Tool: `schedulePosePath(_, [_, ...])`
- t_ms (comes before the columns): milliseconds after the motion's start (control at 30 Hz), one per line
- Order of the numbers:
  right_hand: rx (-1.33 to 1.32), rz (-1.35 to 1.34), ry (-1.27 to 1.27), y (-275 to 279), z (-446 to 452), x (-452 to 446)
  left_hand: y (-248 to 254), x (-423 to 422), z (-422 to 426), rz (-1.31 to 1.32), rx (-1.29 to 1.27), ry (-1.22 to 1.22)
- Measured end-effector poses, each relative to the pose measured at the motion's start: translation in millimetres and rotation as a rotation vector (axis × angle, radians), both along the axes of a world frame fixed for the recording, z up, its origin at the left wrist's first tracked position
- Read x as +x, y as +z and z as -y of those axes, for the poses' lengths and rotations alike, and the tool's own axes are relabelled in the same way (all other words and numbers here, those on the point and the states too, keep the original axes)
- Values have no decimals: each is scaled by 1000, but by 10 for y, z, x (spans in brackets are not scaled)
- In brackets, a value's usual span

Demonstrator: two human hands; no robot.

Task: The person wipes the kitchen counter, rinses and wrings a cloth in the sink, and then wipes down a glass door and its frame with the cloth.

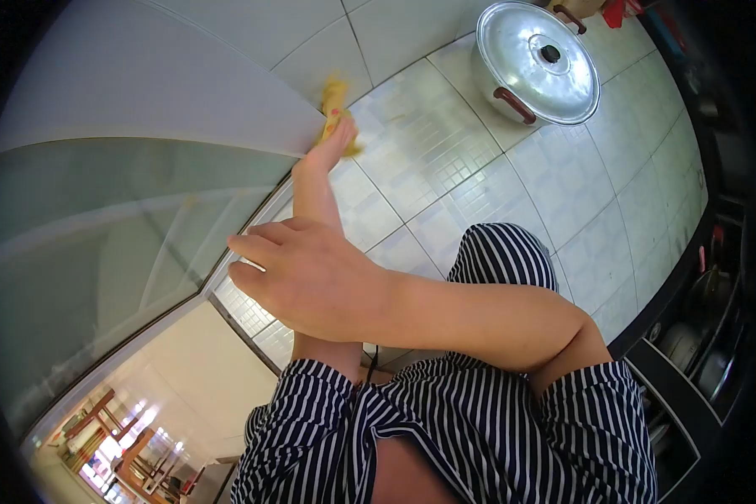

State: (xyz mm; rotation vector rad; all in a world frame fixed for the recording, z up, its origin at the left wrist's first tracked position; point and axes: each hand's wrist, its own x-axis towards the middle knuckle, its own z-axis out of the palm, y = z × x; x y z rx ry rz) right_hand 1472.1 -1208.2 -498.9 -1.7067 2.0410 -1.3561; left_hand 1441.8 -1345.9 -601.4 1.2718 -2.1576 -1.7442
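Note:
My left hand (338, 139) reaches far forward under my right forearm, its fingers closed on a yellow cloth (336, 97). The cloth is blurred and lies by the tiled wall, just past the edge of a white door with a glass panel (126, 227). Nearer to me, my right hand (311, 273) crosses over my left arm from the right. Its bent fingers are at the door's metal-framed edge and appear to grip it; the fingertips are partly hidden.
A large lidded metal pot (538, 63) with brown handles stands on the tiled floor (433, 126) ahead right. My striped knee (504, 256) is below it. Dark shelving with pans (685, 344) lines the right side. Wooden furniture (147, 462) shows through the doorway at lower left.

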Motion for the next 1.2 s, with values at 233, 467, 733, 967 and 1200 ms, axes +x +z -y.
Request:
schedulePosePath(233, [70,-48,-23,10,-109,24,-417,-462,-113,186,-86,-118])
schedulePosePath(467, [138,-63,9,-56,-29,-69,-878,-502,24,319,-93,-127])
schedulePosePath(733, [76,-68,6,24,-30,-64,694,116,-95,505,-156,-22])
schedulePosePath(967, [-145,7,59,215,-145,6,930,567,259,-156,209,128])
schedulePosePath(1200, [-107,-40,81,169,-145,18,-307,169,152,162,-169,-14])
